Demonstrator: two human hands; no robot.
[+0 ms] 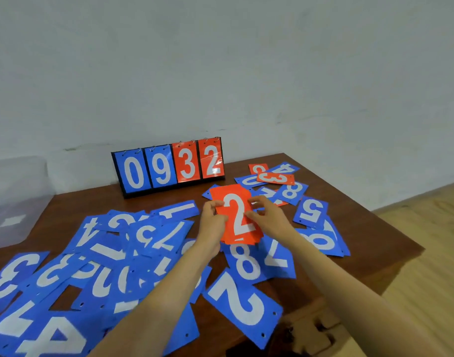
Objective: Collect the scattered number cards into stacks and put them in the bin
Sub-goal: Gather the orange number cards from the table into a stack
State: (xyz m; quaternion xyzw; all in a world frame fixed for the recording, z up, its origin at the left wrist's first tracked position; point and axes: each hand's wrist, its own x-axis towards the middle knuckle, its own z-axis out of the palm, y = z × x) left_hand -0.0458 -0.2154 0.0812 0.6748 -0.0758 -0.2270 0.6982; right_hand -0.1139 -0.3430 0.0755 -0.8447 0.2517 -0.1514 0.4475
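A stack of red number cards (237, 215), a white 2 on top, is held above the middle of the wooden table (362, 243). My left hand (212, 217) grips its left edge and my right hand (268, 217) pinches its right edge. Several blue number cards (104, 256) lie scattered and overlapping over the left and front of the table. More blue cards and a red 3 card (275, 178) lie at the back right. A clear plastic bin (14, 199) stands off the table's left side.
A flip scoreboard (169, 167) reading 0 9 3 2 stands at the table's back edge against the white wall. Light wooden floor (427, 253) lies to the right of the table. A blue 5 card (311, 211) lies near the right edge.
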